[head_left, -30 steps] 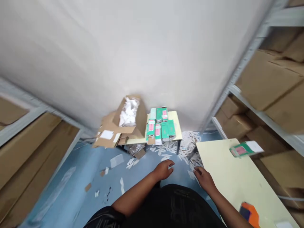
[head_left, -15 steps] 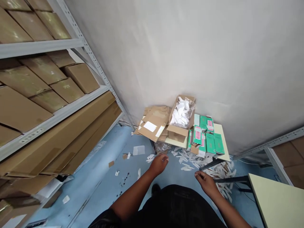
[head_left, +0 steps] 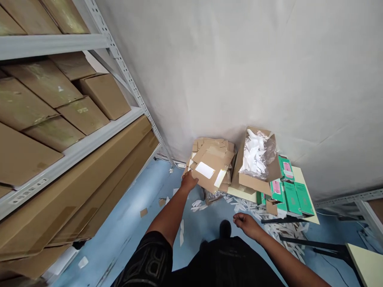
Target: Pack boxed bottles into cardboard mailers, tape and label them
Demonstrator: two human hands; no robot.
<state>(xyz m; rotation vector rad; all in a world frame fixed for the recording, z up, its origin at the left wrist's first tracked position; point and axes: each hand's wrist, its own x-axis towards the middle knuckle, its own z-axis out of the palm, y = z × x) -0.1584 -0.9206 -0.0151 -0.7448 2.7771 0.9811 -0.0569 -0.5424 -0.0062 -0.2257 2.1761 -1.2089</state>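
Observation:
My left hand [head_left: 189,181] is at the near left corner of a flattened cardboard box [head_left: 206,183], its fingers closed over the edge. This brown sheet bears white labels and tops a loose pile of flattened cardboard [head_left: 217,145]. My right hand [head_left: 247,225] hangs over the floor in front of me, its fingers loosely curled and a little apart, holding nothing. To the right of the pile stands an open carton [head_left: 243,181], lined with clear plastic and partly filled with white paper-like pieces [head_left: 254,155].
Several green boxes [head_left: 302,197] with pink labels stand on a pale low table [head_left: 311,217]. White scraps [head_left: 287,235] litter the blue floor beneath. A shelf rack [head_left: 98,135] loaded with cartons lines the left side. Another pale tabletop [head_left: 366,261] juts in at lower right.
My left hand has reached forward from above the floor to the flattened cardboard. My right hand stays low, its fingers a bit looser. The view has moved closer and turned left.

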